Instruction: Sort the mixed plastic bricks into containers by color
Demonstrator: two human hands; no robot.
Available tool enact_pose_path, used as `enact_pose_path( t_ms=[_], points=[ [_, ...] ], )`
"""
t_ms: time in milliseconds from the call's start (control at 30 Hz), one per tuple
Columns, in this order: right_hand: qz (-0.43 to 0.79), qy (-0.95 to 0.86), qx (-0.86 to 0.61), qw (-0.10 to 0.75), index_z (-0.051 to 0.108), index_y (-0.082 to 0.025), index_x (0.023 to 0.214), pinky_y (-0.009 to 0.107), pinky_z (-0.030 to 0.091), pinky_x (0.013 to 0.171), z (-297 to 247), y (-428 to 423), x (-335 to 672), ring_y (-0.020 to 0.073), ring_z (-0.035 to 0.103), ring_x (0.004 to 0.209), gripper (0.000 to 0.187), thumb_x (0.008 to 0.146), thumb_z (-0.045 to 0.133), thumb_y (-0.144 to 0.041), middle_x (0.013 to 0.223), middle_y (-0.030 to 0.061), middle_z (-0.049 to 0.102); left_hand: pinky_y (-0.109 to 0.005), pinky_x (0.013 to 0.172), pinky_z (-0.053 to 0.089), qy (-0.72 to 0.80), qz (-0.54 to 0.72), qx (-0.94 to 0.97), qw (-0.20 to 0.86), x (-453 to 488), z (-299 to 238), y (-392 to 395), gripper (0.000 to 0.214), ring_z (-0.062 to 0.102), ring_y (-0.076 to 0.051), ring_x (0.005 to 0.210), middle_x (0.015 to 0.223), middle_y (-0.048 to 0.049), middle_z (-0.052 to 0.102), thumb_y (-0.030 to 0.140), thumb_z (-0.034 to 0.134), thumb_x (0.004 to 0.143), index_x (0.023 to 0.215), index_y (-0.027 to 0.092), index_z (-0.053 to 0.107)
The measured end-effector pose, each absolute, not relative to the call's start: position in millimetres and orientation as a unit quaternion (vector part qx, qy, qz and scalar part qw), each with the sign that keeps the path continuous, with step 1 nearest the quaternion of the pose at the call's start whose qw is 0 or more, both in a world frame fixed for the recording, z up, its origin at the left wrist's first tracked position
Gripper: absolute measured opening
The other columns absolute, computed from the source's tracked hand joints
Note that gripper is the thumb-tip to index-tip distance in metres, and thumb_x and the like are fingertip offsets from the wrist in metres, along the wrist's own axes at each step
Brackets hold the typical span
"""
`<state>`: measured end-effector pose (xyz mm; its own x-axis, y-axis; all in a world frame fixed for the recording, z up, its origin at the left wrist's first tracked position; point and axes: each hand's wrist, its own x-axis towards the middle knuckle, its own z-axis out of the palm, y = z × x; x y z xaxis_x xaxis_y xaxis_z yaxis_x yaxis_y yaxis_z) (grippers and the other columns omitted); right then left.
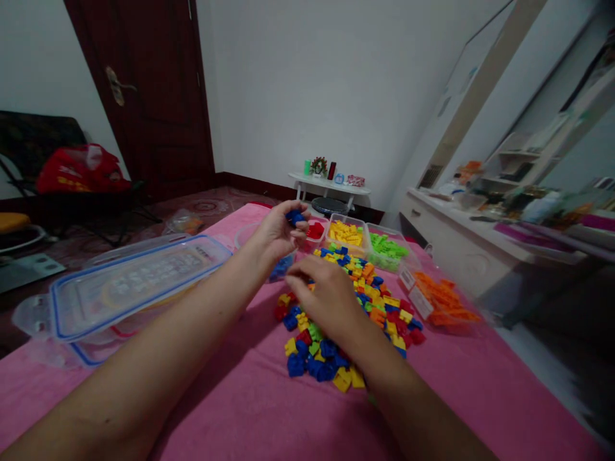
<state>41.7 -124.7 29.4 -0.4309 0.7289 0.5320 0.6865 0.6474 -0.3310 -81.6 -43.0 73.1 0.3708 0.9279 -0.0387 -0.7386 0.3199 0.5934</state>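
Observation:
My left hand (281, 232) is raised above the table with its fingers closed round dark blue building bricks (295, 218). Below it, partly hidden by my arm, is a clear container of blue bricks (280, 269). My right hand (329, 293) hovers over the left side of a loose pile of mixed bricks (369, 288) in yellow, blue, red, green and orange. Its fingers are curled; whatever lies between them is hidden. Clear boxes behind the pile hold red bricks (315, 231), yellow bricks (346, 233) and green bricks (384, 246).
A clear box of orange bricks (444, 299) stands at the right of the pink tablecloth (250, 390). On the left lies a large clear lid with a blue seal (139, 285). Beyond are a small white table (331, 184), a cluttered counter (480, 218) and a dark door (144, 96).

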Motion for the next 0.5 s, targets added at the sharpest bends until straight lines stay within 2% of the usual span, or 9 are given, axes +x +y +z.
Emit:
enact_pose_path(
  t_ms=[67, 167, 300, 400, 500],
  points=[
    [0.057, -0.892, -0.368, 0.257, 0.063, -0.019, 0.097, 0.028, 0.041, 0.078, 21.3, -137.7, 23.2, 0.0157, 0.055, 0.089, 0.017, 0.084, 0.056, -0.026, 0.097, 0.0044, 0.062, -0.011, 0.03, 0.023, 0.186, 0.545, 0.242, 0.781, -89.4, 81.3, -44.8, 0.014, 0.038, -0.004, 0.038, 0.058, -0.0009, 0.051, 0.017, 0.047, 0.082, 0.07, 0.012, 0.052],
    [0.063, -0.93, -0.318, 0.172, 0.062, -0.017, 0.105, 0.033, 0.041, 0.085, 8.1, -152.0, 6.0, 0.0208, 0.052, 0.1, 0.035, 0.082, 0.058, -0.043, 0.104, 0.0092, 0.06, -0.011, 0.031, 0.024, 0.188, 0.548, 0.236, 0.78, -92.1, 85.4, -46.9, 0.015, 0.038, -0.004, 0.038, 0.06, -0.0018, 0.053, 0.018, 0.046, 0.082, 0.07, 0.013, 0.052],
    [0.05, -0.938, -0.318, 0.132, 0.059, -0.017, 0.116, 0.039, 0.038, 0.09, -7.3, -157.9, -0.3, 0.0262, 0.047, 0.11, 0.051, 0.083, 0.05, -0.055, 0.111, 0.0138, 0.058, -0.012, 0.032, 0.024, 0.184, 0.541, 0.232, 0.787, -89.2, 83.6, -46.6, 0.013, 0.039, -0.004, 0.038, 0.06, -0.0021, 0.054, 0.017, 0.048, 0.081, 0.071, 0.013, 0.053],
    [0.044, -0.936, -0.329, 0.116, 0.057, -0.018, 0.12, 0.041, 0.036, 0.091, -12.0, -158.8, -0.7, 0.0266, 0.049, 0.107, 0.051, 0.083, 0.05, -0.054, 0.108, 0.0132, 0.06, -0.012, 0.031, 0.024, 0.182, 0.536, 0.235, 0.79, -87.9, 81.7, -45.4, 0.012, 0.039, -0.004, 0.038, 0.06, -0.0021, 0.054, 0.017, 0.048, 0.081, 0.071, 0.013, 0.053],
    [0.046, -0.94, -0.323, 0.104, 0.059, -0.017, 0.115, 0.039, 0.035, 0.092, -11.6, -160.8, -1.4, 0.0244, 0.051, 0.104, 0.041, 0.085, 0.053, -0.044, 0.107, 0.0114, 0.061, -0.012, 0.031, 0.024, 0.184, 0.535, 0.237, 0.789, -87.0, 79.7, -44.6, 0.011, 0.039, -0.004, 0.038, 0.059, -0.0018, 0.054, 0.017, 0.049, 0.08, 0.071, 0.013, 0.054]
  ],
)
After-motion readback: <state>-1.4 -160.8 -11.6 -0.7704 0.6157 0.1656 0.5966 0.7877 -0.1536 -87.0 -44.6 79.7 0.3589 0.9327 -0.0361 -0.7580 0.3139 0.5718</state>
